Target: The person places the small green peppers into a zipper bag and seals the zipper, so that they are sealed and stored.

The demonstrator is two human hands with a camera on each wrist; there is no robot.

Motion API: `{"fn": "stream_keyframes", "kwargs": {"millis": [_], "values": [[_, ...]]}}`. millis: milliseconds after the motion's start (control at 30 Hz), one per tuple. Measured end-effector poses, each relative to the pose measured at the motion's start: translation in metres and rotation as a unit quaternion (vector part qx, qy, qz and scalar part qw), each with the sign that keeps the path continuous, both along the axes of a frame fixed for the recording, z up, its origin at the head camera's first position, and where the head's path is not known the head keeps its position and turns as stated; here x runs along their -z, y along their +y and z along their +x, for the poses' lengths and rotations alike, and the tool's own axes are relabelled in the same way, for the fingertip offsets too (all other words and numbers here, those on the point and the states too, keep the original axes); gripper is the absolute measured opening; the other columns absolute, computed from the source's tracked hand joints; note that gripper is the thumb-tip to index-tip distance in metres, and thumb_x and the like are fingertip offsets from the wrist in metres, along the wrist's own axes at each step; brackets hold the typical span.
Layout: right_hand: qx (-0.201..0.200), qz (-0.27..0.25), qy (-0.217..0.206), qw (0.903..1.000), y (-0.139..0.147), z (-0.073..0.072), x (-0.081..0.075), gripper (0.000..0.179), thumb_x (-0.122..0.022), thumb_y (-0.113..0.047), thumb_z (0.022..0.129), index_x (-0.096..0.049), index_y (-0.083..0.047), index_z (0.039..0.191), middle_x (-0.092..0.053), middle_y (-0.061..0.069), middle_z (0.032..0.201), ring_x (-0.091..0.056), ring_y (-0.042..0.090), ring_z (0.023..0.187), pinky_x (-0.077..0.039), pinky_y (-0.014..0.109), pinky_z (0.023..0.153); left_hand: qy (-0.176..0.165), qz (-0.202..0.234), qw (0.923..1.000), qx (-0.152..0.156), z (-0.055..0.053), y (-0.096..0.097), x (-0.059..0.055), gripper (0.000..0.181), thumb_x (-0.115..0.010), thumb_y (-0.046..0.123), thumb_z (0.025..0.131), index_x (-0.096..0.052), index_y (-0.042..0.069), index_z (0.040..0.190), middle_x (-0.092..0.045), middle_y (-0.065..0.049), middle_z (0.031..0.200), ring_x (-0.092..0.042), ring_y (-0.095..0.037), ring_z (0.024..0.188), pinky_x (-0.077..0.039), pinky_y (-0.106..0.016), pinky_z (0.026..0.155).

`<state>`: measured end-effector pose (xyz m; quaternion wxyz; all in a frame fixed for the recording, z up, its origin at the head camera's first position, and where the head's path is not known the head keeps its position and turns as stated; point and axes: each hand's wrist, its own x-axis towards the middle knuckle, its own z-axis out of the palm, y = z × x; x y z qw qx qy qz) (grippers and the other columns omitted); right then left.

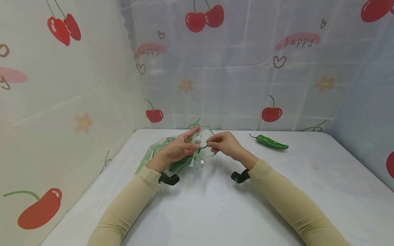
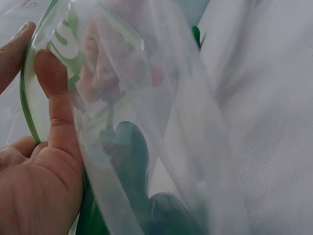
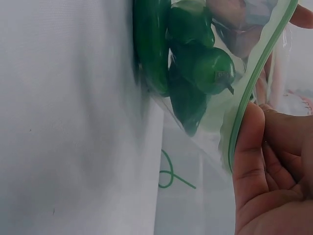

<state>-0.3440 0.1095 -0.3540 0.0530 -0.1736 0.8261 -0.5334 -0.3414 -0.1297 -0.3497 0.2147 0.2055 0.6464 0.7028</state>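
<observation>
A clear plastic zip bag (image 1: 207, 136) with a green zip edge and green print lies toward the back of the white table. Several green peppers (image 3: 183, 63) show through its wall in the right wrist view. My left hand (image 1: 178, 148) holds the bag at its mouth, and the green edge (image 2: 23, 98) runs between its fingers. At the opening, my right hand (image 1: 226, 145) pinches the thin dark stem (image 1: 203, 147) of a green pepper between thumb and fingertips. The body of that pepper is mostly hidden by the bag and left hand.
One loose green chili pepper (image 1: 272, 141) lies at the back right of the white table (image 1: 209, 212), its stem toward the left. Cherry-printed curtains (image 1: 240, 78) rise behind the table and on both sides.
</observation>
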Motion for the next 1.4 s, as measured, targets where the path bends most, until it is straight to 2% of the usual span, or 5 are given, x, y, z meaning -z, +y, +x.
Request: {"fn": "stream_keyframes", "kwargs": {"millis": [367,567,1000,1200,1400], "values": [[0.008,0.024,0.007,0.9996,-0.01,0.001,-0.002,0.015,-0.073,-0.012,0.096,-0.077,-0.005,0.109,-0.076,0.009,0.094,-0.068,0.016,0.071,-0.062,0.031,0.07,-0.005,0.012,0.9999,0.0,0.001,-0.002,0.0,0.092,-0.075,0.006,0.093,-0.023,0.032,0.165,-0.017,0.014,0.172,-0.055,-0.014,0.118,-0.055,-0.022,0.08],[0.018,0.045,0.012,0.9988,-0.011,0.0,0.001,0.016,-0.072,-0.011,0.097,-0.076,-0.003,0.11,-0.074,0.02,0.105,-0.067,0.014,0.07,-0.061,0.029,0.07,-0.006,0.011,0.9999,0.001,0.0,-0.001,0.001,0.087,-0.066,0.001,0.097,-0.022,0.031,0.166,-0.016,0.014,0.173,-0.048,-0.022,0.124,-0.055,-0.021,0.077],[0.012,0.049,0.025,0.9984,-0.001,0.004,-0.002,0.021,-0.072,-0.013,0.097,-0.075,-0.002,0.114,-0.074,0.019,0.108,-0.067,0.015,0.073,-0.062,0.037,0.077,-0.003,0.02,0.9998,0.003,0.001,-0.001,0.004,0.091,-0.071,0.003,0.095,-0.022,0.03,0.166,-0.016,0.013,0.173,-0.05,-0.021,0.124,-0.056,-0.022,0.078],[0.007,0.068,0.047,0.9966,0.01,0.004,0.001,0.022,-0.074,-0.018,0.096,-0.076,-0.005,0.113,-0.074,0.012,0.106,-0.068,0.037,0.085,-0.058,0.05,0.078,-0.014,0.025,0.9996,0.005,0.001,0.0,0.004,0.086,-0.064,-0.002,0.097,-0.022,0.03,0.166,-0.017,0.014,0.172,-0.039,-0.032,0.141,-0.057,-0.022,0.081],[0.016,0.057,0.052,0.9969,0.023,0.003,0.002,0.018,-0.073,-0.019,0.096,-0.076,-0.009,0.111,-0.072,0.009,0.106,-0.066,0.045,0.096,-0.056,0.054,0.084,-0.006,0.025,0.9996,0.009,-0.001,0.0,0.001,0.089,-0.065,-0.002,0.097,-0.019,0.028,0.166,-0.015,0.011,0.173,-0.042,-0.028,0.137,-0.057,-0.024,0.082]]}}
